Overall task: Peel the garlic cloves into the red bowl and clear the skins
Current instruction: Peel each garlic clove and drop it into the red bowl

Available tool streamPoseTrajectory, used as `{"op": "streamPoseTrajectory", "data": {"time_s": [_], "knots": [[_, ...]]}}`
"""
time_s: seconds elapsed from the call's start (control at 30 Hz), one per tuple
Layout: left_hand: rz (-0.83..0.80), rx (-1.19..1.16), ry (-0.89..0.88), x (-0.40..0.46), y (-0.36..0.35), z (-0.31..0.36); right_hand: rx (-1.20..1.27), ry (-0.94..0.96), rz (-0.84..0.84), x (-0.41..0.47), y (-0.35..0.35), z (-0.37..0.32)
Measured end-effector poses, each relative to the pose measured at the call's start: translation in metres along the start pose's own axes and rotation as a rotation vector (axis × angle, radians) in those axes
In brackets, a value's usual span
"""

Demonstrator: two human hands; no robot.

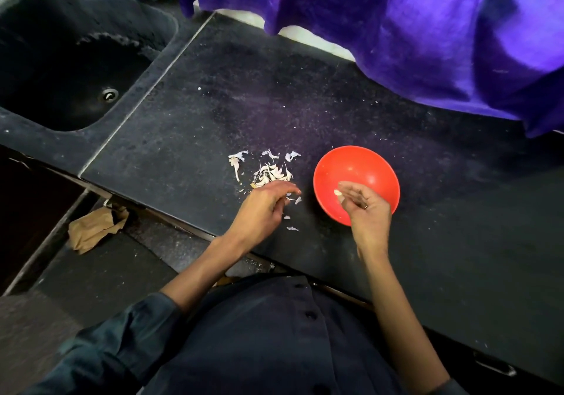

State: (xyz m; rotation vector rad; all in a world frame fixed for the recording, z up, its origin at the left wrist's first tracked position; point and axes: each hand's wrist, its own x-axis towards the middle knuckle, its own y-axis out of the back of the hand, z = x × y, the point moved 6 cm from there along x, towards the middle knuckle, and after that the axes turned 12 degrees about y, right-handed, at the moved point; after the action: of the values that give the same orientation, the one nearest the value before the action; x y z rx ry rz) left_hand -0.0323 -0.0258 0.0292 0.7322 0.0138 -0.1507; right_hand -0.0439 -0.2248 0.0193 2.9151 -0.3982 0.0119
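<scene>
This looks like a home kitchen: a dark stone counter [213, 114] with a sink [76, 68] set in it, and a purple curtain [396, 28] behind.

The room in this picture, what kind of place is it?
Most likely a home kitchen. A dark stone counter runs beside a sunken sink with a drain, and garlic skins lie next to a red bowl where a person prepares food.
</scene>
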Motion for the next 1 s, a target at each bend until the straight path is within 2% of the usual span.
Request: {"op": "streamPoseTrajectory", "data": {"time_s": [0.2, 0.43, 0.57, 0.67, 0.83, 1.0], "knots": [[-0.003, 0.031, 0.125, 0.0, 0.007, -0.016, -0.045, 0.026, -0.004, 0.0, -0.003, -0.004], [0.073, 0.033, 0.285, -0.001, 0.029, -0.047, -0.058, 0.05, -0.213, 0.001, -0.056, -0.007], [0.104, 0.158, 0.393, 0.0, 0.044, -0.053, -0.254, 0.094, -0.373, 0.005, -0.095, -0.004], [0.103, 0.184, 0.405, 0.002, 0.048, -0.061, -0.452, 0.143, -0.447, 0.009, -0.115, -0.001], [0.069, 0.152, 0.393, 0.002, 0.048, -0.074, -0.75, 0.269, -0.478, 0.014, -0.133, -0.003], [0.034, 0.147, 0.354, 0.003, 0.048, -0.077, -0.811, 0.272, -0.437, 0.02, -0.138, -0.011]]}}
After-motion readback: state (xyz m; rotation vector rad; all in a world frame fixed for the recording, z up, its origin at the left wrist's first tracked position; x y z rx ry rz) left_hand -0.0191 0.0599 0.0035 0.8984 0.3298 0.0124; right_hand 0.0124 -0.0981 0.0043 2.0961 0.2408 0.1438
